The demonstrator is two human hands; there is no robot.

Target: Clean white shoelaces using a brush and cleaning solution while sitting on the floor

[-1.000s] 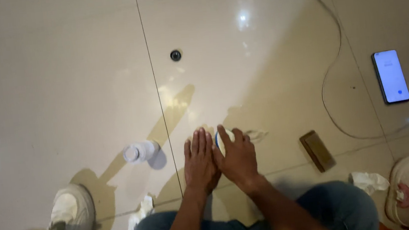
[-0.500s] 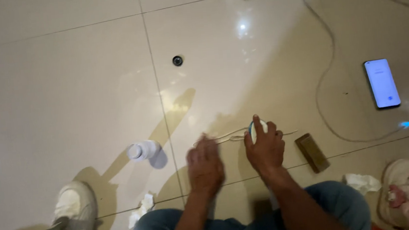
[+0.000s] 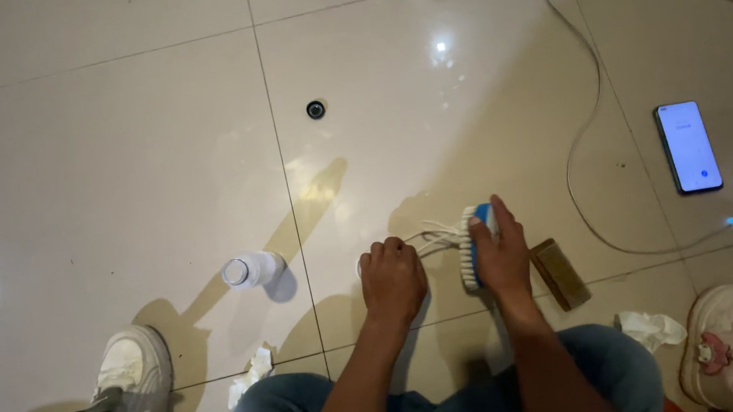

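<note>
The right hand point(image 3: 501, 256) closes over a blue scrubbing brush point(image 3: 471, 250) with white bristles, on the floor point(image 3: 156, 163). The left hand point(image 3: 391, 277) is a fist pressing down white shoelaces point(image 3: 432, 240) beside the brush. A small bottle point(image 3: 249, 269) stands left.

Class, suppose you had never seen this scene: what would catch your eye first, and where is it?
At bottom centre, the right hand grips a blue-backed white-bristled scrub brush over white shoelaces that the fisted left hand pins to the glossy cream floor tiles. A lit smartphone lies far right, and a white canvas sneaker sits bottom left.
</note>
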